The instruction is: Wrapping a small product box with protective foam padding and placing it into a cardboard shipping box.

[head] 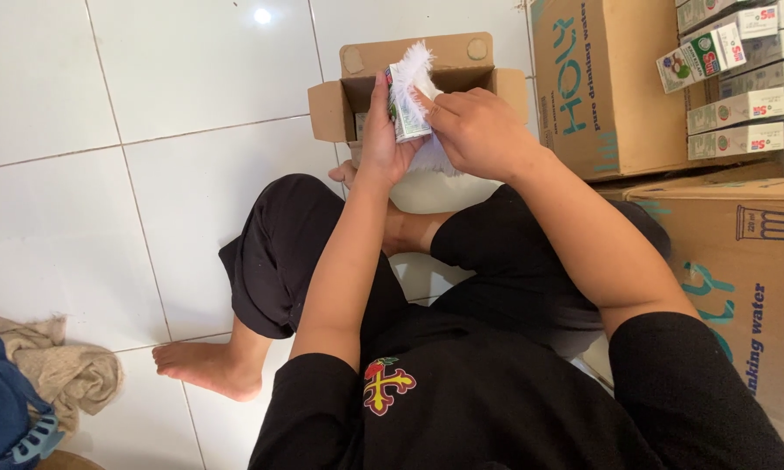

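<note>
Left hand point(381, 139) wrapped around small green-and-white rectangular carton point(403, 111), upright, upper centre of frame. Right hand point(475, 130) closed, fingers pinching white feathery sheet point(416, 70) against carton's right face; sheet fans above carton top and hangs below right hand. Both held just over small open brown cardboard box point(409, 61) on floor, flaps out left and right; contents too hidden to tell. Below hands: bare forearms, black shorts, crossed legs, bare foot point(205, 365) at lower left centre. Black shirt with red-yellow cross emblem point(385, 383) at bottom centre. White glossy tiled floor point(148, 174) across left half. Large brown cardboard case point(601, 96) at upper right, rows of same-style small cartons point(740, 87) stacked beside it. Second large brown case point(740, 287) at right edge. Crumpled beige cloth point(57, 365) at lower left, touching blue fabric item point(0, 409) in corner.
</note>
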